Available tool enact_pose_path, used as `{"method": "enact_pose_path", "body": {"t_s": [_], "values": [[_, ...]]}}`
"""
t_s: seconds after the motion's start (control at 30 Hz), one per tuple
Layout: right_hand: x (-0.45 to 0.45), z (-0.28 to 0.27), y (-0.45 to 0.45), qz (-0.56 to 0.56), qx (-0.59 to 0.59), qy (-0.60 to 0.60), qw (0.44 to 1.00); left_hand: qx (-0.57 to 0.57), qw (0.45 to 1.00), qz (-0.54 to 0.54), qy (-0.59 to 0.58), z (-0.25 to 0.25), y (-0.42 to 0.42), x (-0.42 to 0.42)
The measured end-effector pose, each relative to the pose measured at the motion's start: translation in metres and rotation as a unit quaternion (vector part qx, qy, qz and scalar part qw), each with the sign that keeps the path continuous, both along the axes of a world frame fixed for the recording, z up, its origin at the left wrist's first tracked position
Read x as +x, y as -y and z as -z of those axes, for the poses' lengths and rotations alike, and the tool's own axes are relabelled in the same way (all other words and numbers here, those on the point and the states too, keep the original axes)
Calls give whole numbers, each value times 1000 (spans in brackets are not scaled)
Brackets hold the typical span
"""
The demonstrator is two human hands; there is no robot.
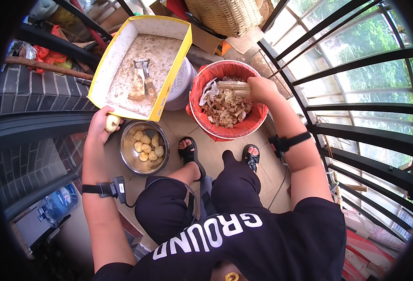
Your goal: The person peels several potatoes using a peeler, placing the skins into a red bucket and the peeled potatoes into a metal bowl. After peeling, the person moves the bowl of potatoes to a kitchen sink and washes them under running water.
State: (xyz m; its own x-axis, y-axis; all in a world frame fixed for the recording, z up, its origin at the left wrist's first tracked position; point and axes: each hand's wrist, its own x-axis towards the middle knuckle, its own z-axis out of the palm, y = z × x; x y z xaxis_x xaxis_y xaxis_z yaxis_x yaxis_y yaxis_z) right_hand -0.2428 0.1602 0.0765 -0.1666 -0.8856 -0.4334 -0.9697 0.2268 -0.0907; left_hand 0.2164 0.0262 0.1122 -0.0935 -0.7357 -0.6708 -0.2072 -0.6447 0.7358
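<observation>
My left hand (101, 124) holds a peeled potato (112, 123) by the near left corner of a shallow yellow cardboard box (125, 73). A peeler with a metal head and a brown handle (149, 83) lies in that box, beside a flat piece of light brown material (137, 88). Below the box, a steel bowl (125, 162) on the floor contains several peeled potatoes (145, 147). My right hand (262, 90) reaches into a bin lined with a red plastic bag (200, 109). Its fingers close on the end of a pale, layered piece of waste (232, 87), above many peelings (224, 107).
A white bucket (180, 87) stands under the box's right side. Behind the bin is a wicker basket (224, 15). Dark metal bars (364, 109) line the right side; a brick ledge (48, 87) runs along the left. Cables trail from both arm straps.
</observation>
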Motion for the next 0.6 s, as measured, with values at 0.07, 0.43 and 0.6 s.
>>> {"method": "enact_pose_path", "body": {"t_s": [0.07, 0.43, 0.6], "values": [[8, 3, 19, 2, -5, 16, 1000, 4, 1000, -1, 4, 2, -1, 1], [27, 47, 34, -32, -192, -152, 969, 18, 1000, 6, 6, 13, 5, 0], [25, 62, 22, -109, -317, -210, 918, 30, 999, 15, -1, 31, 6, -8]]}}
